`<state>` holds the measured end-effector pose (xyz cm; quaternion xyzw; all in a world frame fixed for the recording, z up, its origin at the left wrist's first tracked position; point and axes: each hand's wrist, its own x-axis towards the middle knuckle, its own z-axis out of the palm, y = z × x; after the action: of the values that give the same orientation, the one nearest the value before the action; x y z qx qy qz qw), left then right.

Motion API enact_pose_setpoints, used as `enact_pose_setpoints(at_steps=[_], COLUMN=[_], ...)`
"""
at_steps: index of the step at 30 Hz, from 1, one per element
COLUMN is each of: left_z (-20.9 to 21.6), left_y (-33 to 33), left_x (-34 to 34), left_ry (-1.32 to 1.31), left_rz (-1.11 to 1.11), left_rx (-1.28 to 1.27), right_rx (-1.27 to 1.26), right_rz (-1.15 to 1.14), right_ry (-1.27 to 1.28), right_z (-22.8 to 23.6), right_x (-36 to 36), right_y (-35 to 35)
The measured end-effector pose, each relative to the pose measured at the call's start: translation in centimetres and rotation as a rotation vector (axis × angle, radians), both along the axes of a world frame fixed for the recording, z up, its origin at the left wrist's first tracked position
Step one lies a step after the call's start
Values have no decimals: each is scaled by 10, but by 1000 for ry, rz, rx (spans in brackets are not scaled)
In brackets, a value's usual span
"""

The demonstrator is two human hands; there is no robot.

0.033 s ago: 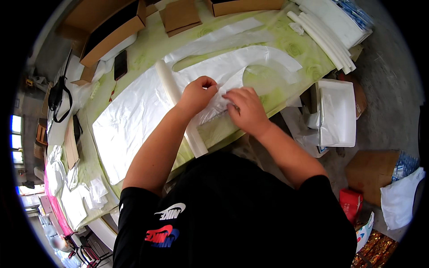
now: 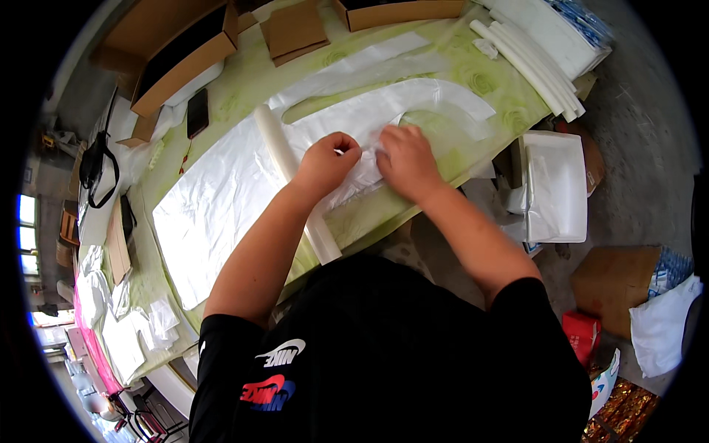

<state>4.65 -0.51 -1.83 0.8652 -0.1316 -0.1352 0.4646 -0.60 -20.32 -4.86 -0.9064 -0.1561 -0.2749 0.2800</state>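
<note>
A thin white plastic sheet point(image 2: 214, 199), cut in an apron-like shape with long strap-like strips, lies spread over the table. My left hand point(image 2: 330, 164) is closed, thumb and fingertips pinching the sheet near its middle. Close beside it, my right hand point(image 2: 408, 162) has its fingers bent together on the same plastic, where the film is bunched. The fingertips partly hide the gathered film. Across the sheet, under my left wrist, runs a white tube-like roll point(image 2: 275, 144), its near end point(image 2: 323, 244) sticking out toward my body.
The table has a green patterned cover point(image 2: 229, 96). Several white rolls point(image 2: 528, 70) lie at the far right. Cardboard boxes point(image 2: 188, 66) and a dark phone point(image 2: 198, 113) are at the far left. A white bin point(image 2: 557, 188) stands right of the table, near a cardboard carton point(image 2: 613, 284).
My right hand has shifted slightly up and turned, its fingers now closer together on the film. The left hand stays nearly in place.
</note>
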Motion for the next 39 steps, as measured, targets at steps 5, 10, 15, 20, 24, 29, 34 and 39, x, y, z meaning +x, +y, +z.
enact_pose_setpoints(at_steps=[5, 10, 15, 20, 24, 29, 34, 39], left_z=[17, 40, 54, 75, 52, -2, -21, -17], left_y=[-19, -38, -8, 137, 217, 262, 236, 138], left_x=[-7, 13, 30, -10, -53, -61, -55, -76], left_ry=[107, 318, 292, 85, 127, 94, -682, -434], left_rz=[62, 228, 370, 562, 889, 929, 729, 265], left_rx=[-104, -606, -811, -702, -433, -205, 283, 10], right_rx=[-123, -163, -116, 6, -29, -83, -165, -515], right_rz=[-311, 72, 16, -117, -105, -97, 325, 50], right_ry=[-48, -273, -296, -298, -232, -233, -182, 125], right_z=[0, -3, 5, -15, -22, -24, -12, -11], right_x=[58, 55, 58, 67, 72, 74, 69, 72], right_y=[-18, -16, -18, -28, -27, -27, -23, -15])
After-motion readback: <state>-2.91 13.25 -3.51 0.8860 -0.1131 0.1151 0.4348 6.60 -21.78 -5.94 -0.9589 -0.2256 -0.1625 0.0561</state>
